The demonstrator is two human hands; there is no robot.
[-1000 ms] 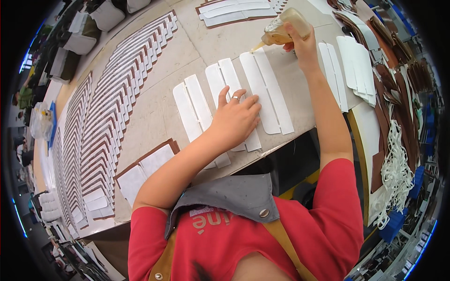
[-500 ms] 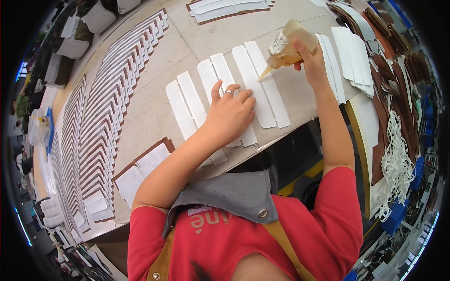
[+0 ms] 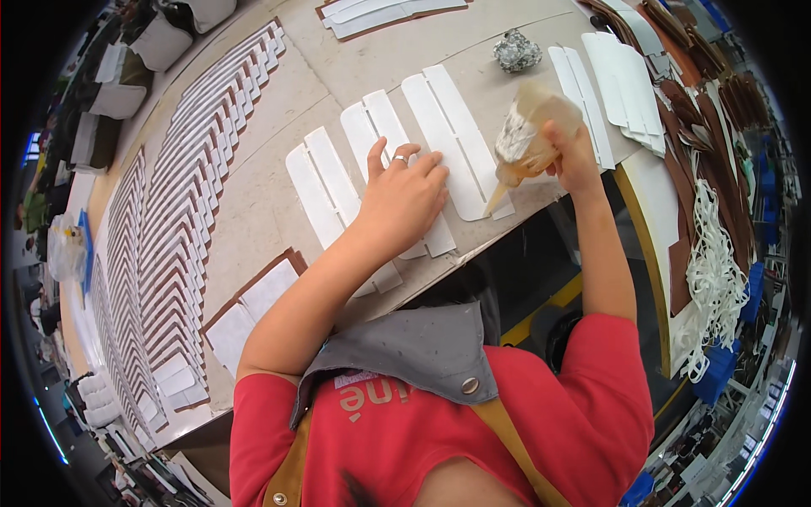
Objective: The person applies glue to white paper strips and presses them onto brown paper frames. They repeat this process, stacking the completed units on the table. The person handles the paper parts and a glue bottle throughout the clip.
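The step in hand is, as I judge, putting glue or similar liquid w/ a bottle (image 3: 534, 139) along the narrow gap of the right white piece (image 3: 443, 127), one of three such pcs lying side by side on the table (image 3: 296, 93). The right hand (image 3: 576, 156) has its fingers closed round this bottle, gripping it tilted, w/ the nozzle (image 3: 496, 200) pointing down to the near end of the gap. If the tip touches the surface or is only just above, I cannot tell; also the liquid on the pc. is too small to see. The left hand (image 3: 401, 198) lies over the middle white piece (image 3: 361, 122), fingers bent, a bit spread, holding nothing btw. them; how hard they press, I cannot tell. The left white piece (image 3: 312, 169) is beside it, partly behind the left forearm. Bec. the nozzle is already at the near end, this pass is prob. almost complete, and the next move calls for lifting the tip cleanly, w/o a drip on the white face, and keeping the pc. flat. Far of the bottle there is a grey crumpled lump (image 3: 517, 52); to the right, more white strips (image 3: 583, 97); to the left, long overlapping rows of white-and-brown pcs (image 3: 198, 160).
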